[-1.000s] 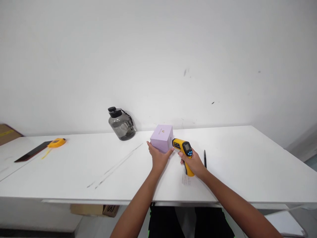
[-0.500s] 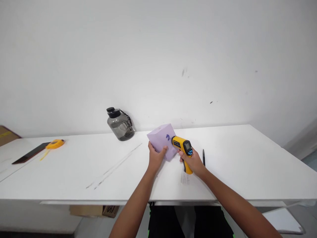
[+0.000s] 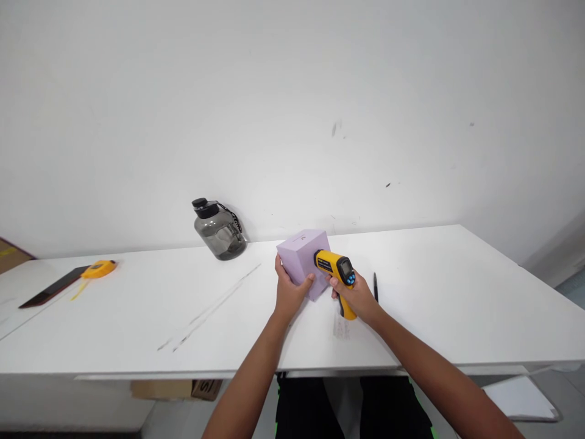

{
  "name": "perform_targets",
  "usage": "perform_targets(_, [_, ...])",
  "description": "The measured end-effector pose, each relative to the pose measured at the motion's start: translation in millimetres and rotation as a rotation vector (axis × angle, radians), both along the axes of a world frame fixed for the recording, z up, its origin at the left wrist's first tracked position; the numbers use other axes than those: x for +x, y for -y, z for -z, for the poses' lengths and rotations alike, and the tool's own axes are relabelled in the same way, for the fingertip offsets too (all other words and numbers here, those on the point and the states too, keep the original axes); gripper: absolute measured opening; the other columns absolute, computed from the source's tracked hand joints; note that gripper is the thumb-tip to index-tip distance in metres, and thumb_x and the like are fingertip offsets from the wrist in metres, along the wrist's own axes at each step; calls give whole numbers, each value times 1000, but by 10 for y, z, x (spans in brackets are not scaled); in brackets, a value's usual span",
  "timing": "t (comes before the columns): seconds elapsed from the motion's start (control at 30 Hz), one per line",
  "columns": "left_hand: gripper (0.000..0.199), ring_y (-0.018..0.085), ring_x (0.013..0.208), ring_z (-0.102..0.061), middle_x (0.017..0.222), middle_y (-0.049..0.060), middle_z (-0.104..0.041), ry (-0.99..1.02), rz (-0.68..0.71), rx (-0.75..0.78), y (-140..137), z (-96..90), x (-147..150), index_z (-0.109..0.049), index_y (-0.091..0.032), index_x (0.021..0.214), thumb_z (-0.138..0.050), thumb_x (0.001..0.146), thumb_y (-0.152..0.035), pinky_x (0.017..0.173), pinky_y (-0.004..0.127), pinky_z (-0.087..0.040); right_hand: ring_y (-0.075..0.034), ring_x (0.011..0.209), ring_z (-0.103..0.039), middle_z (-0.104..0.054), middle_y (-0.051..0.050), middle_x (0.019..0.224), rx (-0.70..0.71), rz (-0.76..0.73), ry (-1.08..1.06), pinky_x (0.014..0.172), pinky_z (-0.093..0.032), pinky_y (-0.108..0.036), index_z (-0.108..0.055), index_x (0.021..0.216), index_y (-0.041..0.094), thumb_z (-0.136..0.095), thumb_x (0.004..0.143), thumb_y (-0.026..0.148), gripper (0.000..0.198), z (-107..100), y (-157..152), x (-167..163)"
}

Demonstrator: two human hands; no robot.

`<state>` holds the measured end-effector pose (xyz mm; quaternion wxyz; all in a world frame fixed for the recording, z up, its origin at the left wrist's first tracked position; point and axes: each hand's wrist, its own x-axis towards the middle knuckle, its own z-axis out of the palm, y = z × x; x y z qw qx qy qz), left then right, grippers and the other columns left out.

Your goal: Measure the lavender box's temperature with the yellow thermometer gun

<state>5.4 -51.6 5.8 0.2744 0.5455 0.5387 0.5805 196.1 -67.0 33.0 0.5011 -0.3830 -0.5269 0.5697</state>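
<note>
My left hand (image 3: 291, 292) grips a lilac box (image 3: 297, 259) by its lower left side, thumb across the near face. The box is tilted, with a small dark mark on its top. In my right hand (image 3: 356, 297) is a yellow and black infrared thermometer (image 3: 333, 265), held by its pistol grip. Its nose points at the right part of the box, very close to it; I cannot tell whether they touch. The small screen and blue buttons face me. Just right of that hand lies a black pen (image 3: 375, 286).
A grey translucent water bottle (image 3: 222, 235) leans near the wall. Farther left lie an orange tape measure (image 3: 99, 269) and a dark flat piece (image 3: 55, 288) on the white table (image 3: 137, 311). Below the table are a cardboard box (image 3: 162, 389) and a white panel (image 3: 521, 399).
My left hand has turned the lilac box, so a vertical edge now faces me and the blue horse-like print has gone from sight. The thermometer has stayed nearly in place.
</note>
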Motion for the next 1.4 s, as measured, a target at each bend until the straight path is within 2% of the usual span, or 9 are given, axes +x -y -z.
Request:
perform_targets(0.33, [113, 29, 140, -44, 156, 18, -34, -27, 8, -5, 2, 2, -17, -3, -26, 155, -78, 72, -46, 112, 46, -42, -14, 62, -61, -67, -3, 85, -12, -7, 24, 65, -52, -32, -58, 98, 19, -80, 69, 55, 51, 13, -32, 44])
perform_targets(0.5, [112, 28, 140, -43, 157, 18, -33, -27, 17, 2, 12, -20, -10, -5, -26, 155, -77, 73, -48, 111, 46, -43, -15, 61, -60, -63, 1, 71, -15, -7, 24, 65, -52, -31, -58, 98, 20, -80, 70, 54, 49, 24, -41, 52])
perform_targets(0.8, [113, 30, 141, -42, 156, 17, -35, -44, 15, -20, 32, -59, -6, -4, -26, 156, -77, 73, -49, 113, 47, -41, -15, 60, -61, -66, -1, 77, -20, 1, 30, 62, -50, -30, -58, 97, 19, -81, 69, 53, 49, -1, -22, 51])
perform_targets(1.0, [115, 30, 141, -42, 156, 17, -35, -54, 18, -31, 41, -93, -5, -1, -24, 157, -77, 73, -49, 114, 46, -39, -15, 60, -60, -62, 2, 68, -33, 1, 68, 63, -49, -29, -59, 99, 19, -80, 71, 51, 48, -18, -21, 63])
perform_targets(1.23, [117, 30, 146, -34, 160, 15, -30, -112, -12, -44, 52, -122, -5, 0, -24, 158, -77, 73, -49, 119, 46, -31, -12, 61, -60, -65, -1, 82, -34, -6, 89, 64, -52, -29, -58, 104, 19, -78, 73, 52, 50, -41, -13, 81])
perform_targets(1.4, [117, 30, 146, -34, 161, 14, -28, -121, -7, -37, 45, -99, -14, -1, -24, 158, -77, 73, -50, 119, 46, -31, -12, 59, -60, -66, -2, 87, -39, 9, 82, 62, -53, -28, -57, 104, 19, -79, 71, 54, 53, -36, -25, 77])
